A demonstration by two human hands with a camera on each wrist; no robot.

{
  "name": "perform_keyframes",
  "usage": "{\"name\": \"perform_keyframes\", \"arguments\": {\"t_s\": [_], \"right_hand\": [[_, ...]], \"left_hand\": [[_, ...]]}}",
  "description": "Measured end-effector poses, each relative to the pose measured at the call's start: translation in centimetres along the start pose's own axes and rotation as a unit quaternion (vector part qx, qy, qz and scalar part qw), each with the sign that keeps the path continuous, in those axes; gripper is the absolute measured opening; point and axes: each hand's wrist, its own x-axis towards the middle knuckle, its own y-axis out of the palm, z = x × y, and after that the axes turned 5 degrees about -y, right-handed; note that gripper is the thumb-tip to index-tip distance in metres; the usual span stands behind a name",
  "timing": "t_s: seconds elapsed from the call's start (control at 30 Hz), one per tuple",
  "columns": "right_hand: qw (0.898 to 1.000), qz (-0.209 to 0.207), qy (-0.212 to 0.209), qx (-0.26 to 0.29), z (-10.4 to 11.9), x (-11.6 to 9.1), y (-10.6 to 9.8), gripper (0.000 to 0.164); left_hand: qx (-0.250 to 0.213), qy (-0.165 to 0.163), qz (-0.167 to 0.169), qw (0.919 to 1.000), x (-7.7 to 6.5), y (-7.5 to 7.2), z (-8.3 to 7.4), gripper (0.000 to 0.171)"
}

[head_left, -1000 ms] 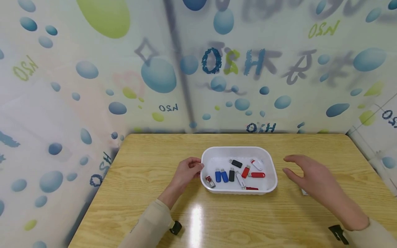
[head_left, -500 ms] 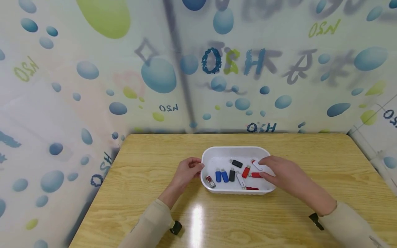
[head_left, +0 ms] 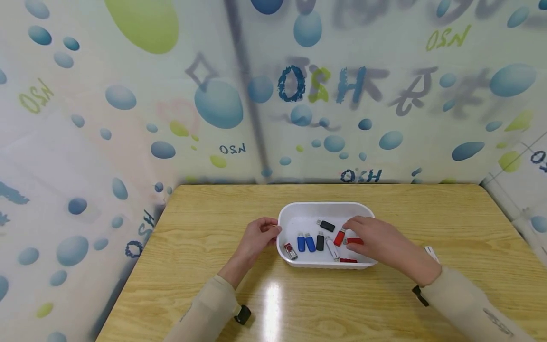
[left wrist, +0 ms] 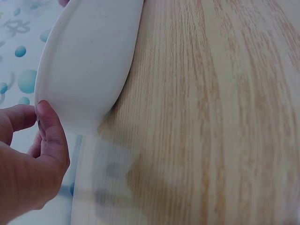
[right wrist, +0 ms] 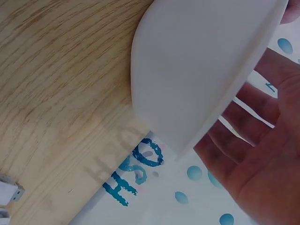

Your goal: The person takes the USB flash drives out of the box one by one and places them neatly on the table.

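Note:
A white plastic basin [head_left: 329, 265] holds several USB flash drives. My left hand [head_left: 258, 236] grips the basin's left rim between thumb and fingers; the left wrist view shows this hand [left wrist: 35, 159] on the rim. Over the right end, my right hand [head_left: 380, 240] reaches in, thumb and forefinger apart beside a red flash drive [head_left: 353, 241]. Another red flash drive [head_left: 339, 237] lies just left of the fingertips. In the right wrist view the basin wall [right wrist: 197, 61] hides the fingertips of that hand [right wrist: 262, 154]. Two blue flash drives, one of them here [head_left: 301, 242], lie further left.
A black flash drive [head_left: 326, 225], another black one [head_left: 320, 241], a white one [head_left: 332, 248] and a red-and-silver one [head_left: 290, 251] also lie inside. On the wooden table [head_left: 213, 204], white flash drives [right wrist: 8, 191] lie right of the basin. A patterned curtain hangs behind.
My right hand has moved left from beside the basin to inside it, and now covers the white-and-red flash drive. The left hand stays on the rim.

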Motion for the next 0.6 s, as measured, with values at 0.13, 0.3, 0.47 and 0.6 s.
{"name": "perform_keyframes", "arguments": {"t_s": [0.13, 0.3, 0.47, 0.6], "right_hand": [[1.0, 0.02, 0.006, 0.002, 0.0, 0.5, 0.3, 0.048], [0.999, 0.048, 0.014, -0.01, 0.1, 1.1, 0.7, 0.052], [0.996, 0.078, 0.023, -0.026, 0.2, 1.8, 1.2, 0.045], [0.995, 0.09, 0.023, -0.034, 0.3, 2.1, 1.6, 0.038]], "left_hand": [[-0.004, 0.001, 0.002, 1.0, 0.1, 0.0, 0.1, 0.033], [-0.01, 0.002, -0.003, 0.9999, 0.0, 0.1, 0.2, 0.033], [-0.013, 0.003, -0.009, 0.9999, -0.1, 0.1, 0.1, 0.03], [-0.016, 0.006, -0.009, 0.9998, -0.1, 0.1, 0.2, 0.031]]}}
